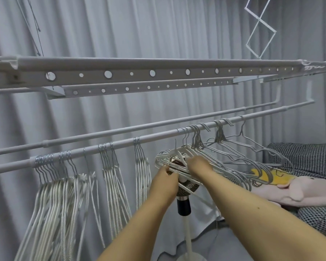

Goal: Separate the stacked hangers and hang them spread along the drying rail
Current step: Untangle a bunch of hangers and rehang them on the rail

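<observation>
Both hands are up at a tangled bundle of white hangers (pixel 174 162) just under the near drying rail (pixel 158 136), roughly at its middle. The left hand (pixel 166 176) has its fingers curled round the lower left edge of the bundle — looks like a proper grip on the wires. The right hand (pixel 198 163) sits on top of the same bundle with fingers curled in among the hangers; it seems to be pinching one of them, though the fingertips are buried in the wire, so exactly which one I can't tell.

Toward the rail's left end, several groups of hangers already hang by their hooks: a thick cluster (pixel 53 185), then a smaller group (pixel 111 176), then a narrow bunch (pixel 142 172) just beside the left hand. On the right stretch of the rail, more grey hangers (pixel 233 149) hang tilted and overlapping, fanned out toward the right end.

Behind the bundle there's a pedestal fan (pixel 183 204) on a white pole. A second rail (pixel 120 129) runs parallel behind, and a perforated rack (pixel 139 73) sits above. A pink plush toy (pixel 290 193) lies off to the right — grey curtain (pixel 120 31) behind everything.
</observation>
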### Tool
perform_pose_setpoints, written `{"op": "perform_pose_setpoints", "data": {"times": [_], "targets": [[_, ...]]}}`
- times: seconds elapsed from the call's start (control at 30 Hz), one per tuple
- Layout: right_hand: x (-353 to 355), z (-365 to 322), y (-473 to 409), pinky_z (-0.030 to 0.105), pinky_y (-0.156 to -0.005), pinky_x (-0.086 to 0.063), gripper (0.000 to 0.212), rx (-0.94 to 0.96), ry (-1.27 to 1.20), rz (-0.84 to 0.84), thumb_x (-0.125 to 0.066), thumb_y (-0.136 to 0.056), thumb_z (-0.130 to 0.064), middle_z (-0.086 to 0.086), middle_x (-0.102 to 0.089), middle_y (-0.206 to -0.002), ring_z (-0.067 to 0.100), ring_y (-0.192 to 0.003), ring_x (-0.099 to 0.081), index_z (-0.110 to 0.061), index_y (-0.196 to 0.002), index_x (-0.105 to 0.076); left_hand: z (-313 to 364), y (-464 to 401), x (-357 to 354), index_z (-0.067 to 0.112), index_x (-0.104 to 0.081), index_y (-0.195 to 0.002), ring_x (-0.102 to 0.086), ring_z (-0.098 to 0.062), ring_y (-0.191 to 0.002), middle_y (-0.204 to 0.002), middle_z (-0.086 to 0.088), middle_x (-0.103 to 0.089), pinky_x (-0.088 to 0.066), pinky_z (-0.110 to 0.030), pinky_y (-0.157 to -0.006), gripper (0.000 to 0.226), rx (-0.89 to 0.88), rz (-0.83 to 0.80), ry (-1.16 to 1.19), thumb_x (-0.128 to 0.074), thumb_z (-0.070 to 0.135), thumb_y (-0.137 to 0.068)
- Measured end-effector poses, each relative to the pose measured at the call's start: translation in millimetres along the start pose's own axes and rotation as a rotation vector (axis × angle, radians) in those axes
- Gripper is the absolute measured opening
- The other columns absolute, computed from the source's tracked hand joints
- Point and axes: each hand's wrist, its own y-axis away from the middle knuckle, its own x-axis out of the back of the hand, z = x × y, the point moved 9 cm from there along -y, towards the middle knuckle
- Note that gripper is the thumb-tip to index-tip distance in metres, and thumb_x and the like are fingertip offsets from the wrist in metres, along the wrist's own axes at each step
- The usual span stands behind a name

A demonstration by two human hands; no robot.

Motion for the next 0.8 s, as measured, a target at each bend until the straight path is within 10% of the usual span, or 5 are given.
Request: {"op": "perform_pose_setpoints", "data": {"times": [0.2,0.37,0.8], "targets": [[-32,-18,5,0.027,-0.055,-0.041,0.051,-0.06,-0.463,-0.336,-0.032,-0.101,-0.043,0.012,-0.057,-0.064,0.023,-0.053,-0.051,-0.002,-0.096,-0.061,-7,-6,-24,0.028,-0.04,-0.086,-0.069,-0.028,-0.089,-0.087,-0.006,-0.063,-0.058,-0.042,-0.085,0.018,0.136,-0.028,0.121,-0.054,0.022,-0.095],[-34,-29,7,0.026,-0.055,-0.039,0.059,0.059,-0.41,-0.44,-0.028,-0.101,-0.048,0.009,-0.06,-0.067,0.019,-0.054,-0.052,-0.002,-0.109,-0.062,-3,-10,-32,0.015,-0.053,-0.098,-0.059,-0.018,-0.056,-0.077,-0.003,-0.056,-0.048,-0.025,-0.041,0.018,0.181,0.059,0.19,-0.04,0.003,-0.097],[-38,2,-26,0.033,-0.062,-0.047,0.047,0.012,-0.394,-0.39,-0.036,-0.096,-0.047,0.011,-0.061,-0.074,0.022,-0.062,-0.053,-0.007,-0.088,-0.06,3,-25,-15,0.0,-0.05,-0.095,-0.04,-0.013,-0.038,-0.063,-0.011,-0.047,-0.04,-0.02,-0.039,0.014,0.313,-0.019,0.445,-0.046,0.005,-0.082]]}}
